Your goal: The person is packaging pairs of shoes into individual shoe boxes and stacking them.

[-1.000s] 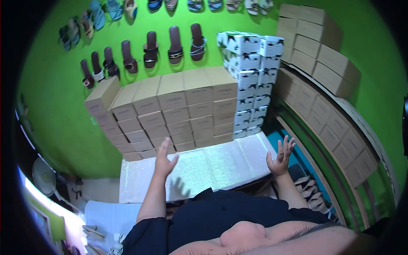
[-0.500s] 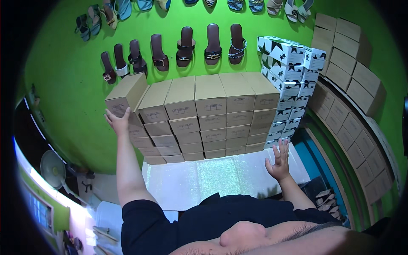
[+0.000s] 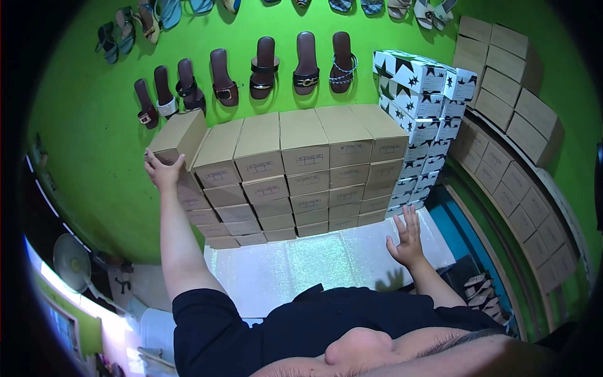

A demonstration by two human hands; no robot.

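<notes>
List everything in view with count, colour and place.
Table: one, whitish, lower middle
Stacked boxes: many, brown, six columns on table
Star boxes: many, white with dark stars, right of stack
Side boxes: many, brown, far right
Lower-row sandals: seven, mostly dark, on green wall
Upper-row sandals: over ten, mixed colours, top edge
Loose shoes: several, pale, lower right
Fan: one, pale, lower left
Shirt: one, black, bottom
Left hand: one, bare, on leftmost top box
Right hand: one, bare, open near table's right end
</notes>
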